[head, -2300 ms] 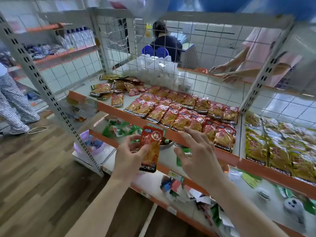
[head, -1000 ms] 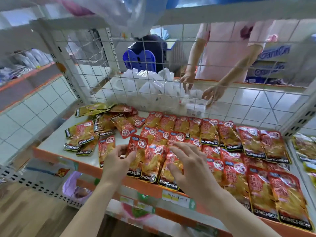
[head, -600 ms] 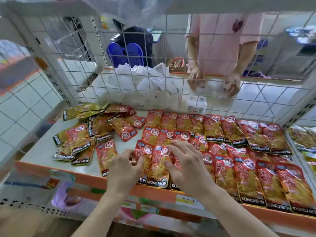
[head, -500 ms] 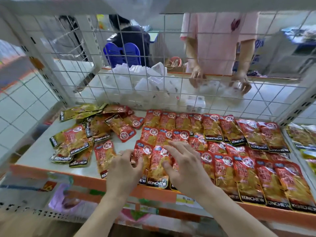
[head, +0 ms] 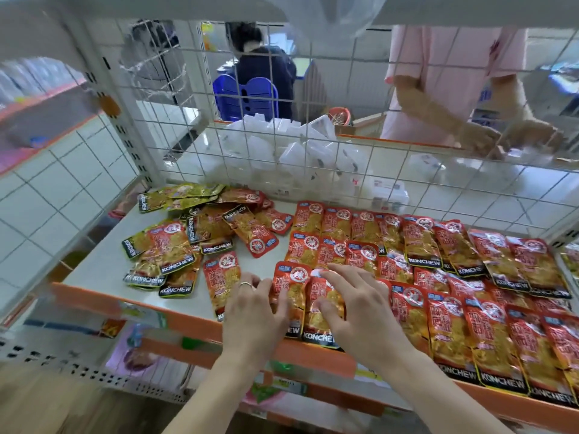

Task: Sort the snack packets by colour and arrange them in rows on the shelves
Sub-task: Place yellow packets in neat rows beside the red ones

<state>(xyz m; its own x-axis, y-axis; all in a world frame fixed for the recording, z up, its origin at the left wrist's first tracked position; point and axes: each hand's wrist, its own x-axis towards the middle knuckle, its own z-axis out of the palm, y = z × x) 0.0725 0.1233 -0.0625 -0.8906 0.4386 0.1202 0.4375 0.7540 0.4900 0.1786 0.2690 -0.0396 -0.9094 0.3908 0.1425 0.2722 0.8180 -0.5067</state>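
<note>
Low in the centre of the frame, the left hand (head: 253,311), fingers loosely spread, rests on the left edge of a red snack packet (head: 292,285) in the front row; the right hand (head: 360,311), fingers splayed, presses flat on the neighbouring packet (head: 319,322); rows of red packets (head: 454,255) fill the shelf (head: 103,261) rightward; a loose heap of packets (head: 188,236) lies at left centre.

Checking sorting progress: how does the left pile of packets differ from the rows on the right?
The left pile is jumbled, packets at all angles; the rows lie parallel, overlapping neatly. The left pile mixes yellowish and red packets; the rows are all red. Both show KONCHEW labels.
</note>
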